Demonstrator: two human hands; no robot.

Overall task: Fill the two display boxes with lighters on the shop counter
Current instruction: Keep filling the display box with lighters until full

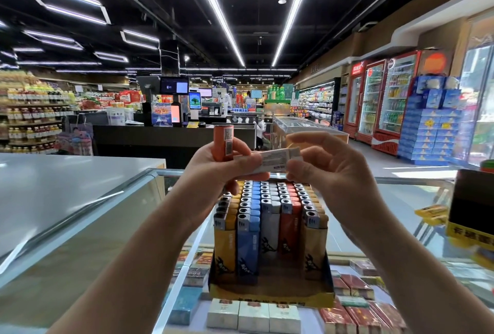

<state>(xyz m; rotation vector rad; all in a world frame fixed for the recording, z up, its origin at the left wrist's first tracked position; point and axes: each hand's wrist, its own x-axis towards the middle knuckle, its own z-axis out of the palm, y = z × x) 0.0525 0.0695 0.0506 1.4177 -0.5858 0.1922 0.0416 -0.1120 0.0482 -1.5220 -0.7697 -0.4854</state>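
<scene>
The left hand [213, 165] grips an upright orange plastic lighter [222, 143] and pinches one end of a white plastic lighter [275, 160] lying level; the right hand [328, 167] pinches its other end. Both are raised above the brown cardboard display box [270, 287], packed with upright lighters, standing on the glass table [395, 200]

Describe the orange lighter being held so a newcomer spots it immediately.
Start at the display box on the glass counter. Above it, the left hand grips an orange lighter upright. Unlike the white lighter pinched sideways between both hands, it stands vertical.
</scene>
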